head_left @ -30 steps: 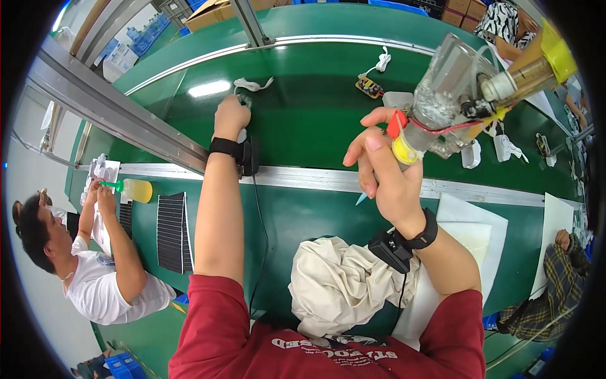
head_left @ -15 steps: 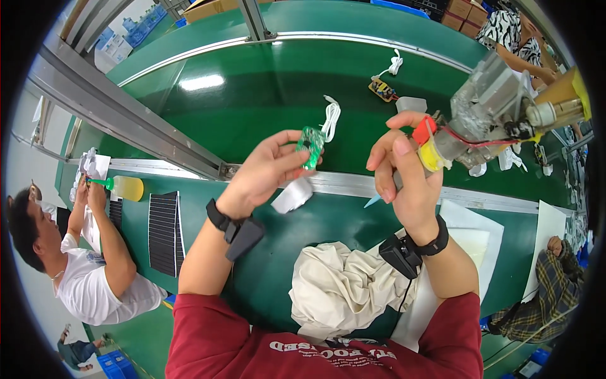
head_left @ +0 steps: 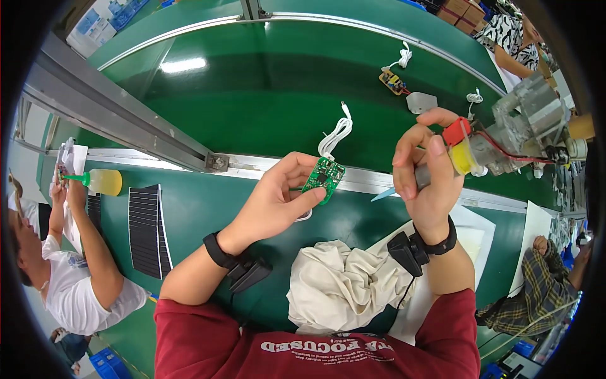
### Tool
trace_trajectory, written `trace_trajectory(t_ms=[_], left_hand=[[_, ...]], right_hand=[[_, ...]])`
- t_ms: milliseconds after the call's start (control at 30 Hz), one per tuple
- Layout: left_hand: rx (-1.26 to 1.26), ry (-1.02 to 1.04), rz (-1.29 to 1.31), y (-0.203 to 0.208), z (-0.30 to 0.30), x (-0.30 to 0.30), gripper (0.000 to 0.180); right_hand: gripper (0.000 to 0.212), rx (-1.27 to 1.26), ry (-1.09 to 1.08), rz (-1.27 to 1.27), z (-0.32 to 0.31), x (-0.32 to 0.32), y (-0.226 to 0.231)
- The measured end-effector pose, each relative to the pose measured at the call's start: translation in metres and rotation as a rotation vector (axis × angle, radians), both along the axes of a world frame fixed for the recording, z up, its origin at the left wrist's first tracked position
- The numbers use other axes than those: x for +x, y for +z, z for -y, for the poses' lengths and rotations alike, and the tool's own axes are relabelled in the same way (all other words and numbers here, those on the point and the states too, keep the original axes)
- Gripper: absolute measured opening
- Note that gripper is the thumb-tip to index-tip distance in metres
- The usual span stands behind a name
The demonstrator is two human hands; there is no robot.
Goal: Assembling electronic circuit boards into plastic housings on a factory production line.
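My left hand (head_left: 276,197) pinches a green circuit board (head_left: 324,179) by its lower edge, thumb on the face that carries small components. A coiled white cable (head_left: 339,129) runs up from beyond the board's top edge. Mostly hidden beneath that hand, a white piece (head_left: 304,216) shows only its rim. My right hand (head_left: 432,170) is wrapped round a grey dispensing tool (head_left: 499,148) with yellow tape, a red switch and wires. Its blue tapered nozzle (head_left: 383,194) points left and down, apart from the board. A crumpled cream cloth (head_left: 344,284) lies between my forearms.
Across the metal rail (head_left: 252,167), a brown board (head_left: 392,82) with a white cable lies beside a pale housing (head_left: 421,102). A metal post (head_left: 126,104) slants at left. A co-worker in white (head_left: 91,278) holds a yellow bottle (head_left: 104,182) near black strips (head_left: 148,230).
My left hand has brought the circuit board nearer to me and slightly right, turning its face up. The right hand and its tool have shifted right. The view has moved a little.
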State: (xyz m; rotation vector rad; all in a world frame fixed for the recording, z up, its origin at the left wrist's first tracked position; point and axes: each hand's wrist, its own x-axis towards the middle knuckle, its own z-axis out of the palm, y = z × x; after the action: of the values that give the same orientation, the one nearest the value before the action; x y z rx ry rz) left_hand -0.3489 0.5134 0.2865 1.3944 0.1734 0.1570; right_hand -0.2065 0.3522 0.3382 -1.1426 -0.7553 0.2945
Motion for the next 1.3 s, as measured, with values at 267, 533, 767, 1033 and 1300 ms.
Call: trace_trajectory(t_ms=[267, 533, 767, 1033, 1300], left_hand=[[-0.006, 0.053, -0.033, 0.003, 0.003, -0.004, 0.023], [0.085, 0.144, 0.040, -0.002, 0.006, -0.005, 0.015], [0.402, 0.211, 0.008, 0.009, -0.001, -0.015, 0.019], [0.391, 0.311, -0.072, 0.010, -0.003, -0.013, 0.022], [0.208, 0.251, -0.140, 0.006, -0.005, -0.008, 0.030]], right_hand=[[0.034, 0.018, 0.004, 0.018, -0.004, -0.001, -0.001], [0.033, 0.092, 0.062, -0.043, -0.005, -0.002, 0.002], [0.032, 0.097, 0.027, -0.033, -0.002, -0.006, 0.003], [0.032, 0.067, -0.015, -0.028, -0.010, -0.005, 0.003], [0.029, 0.071, 0.049, -0.055, -0.004, 0.004, 0.000]])
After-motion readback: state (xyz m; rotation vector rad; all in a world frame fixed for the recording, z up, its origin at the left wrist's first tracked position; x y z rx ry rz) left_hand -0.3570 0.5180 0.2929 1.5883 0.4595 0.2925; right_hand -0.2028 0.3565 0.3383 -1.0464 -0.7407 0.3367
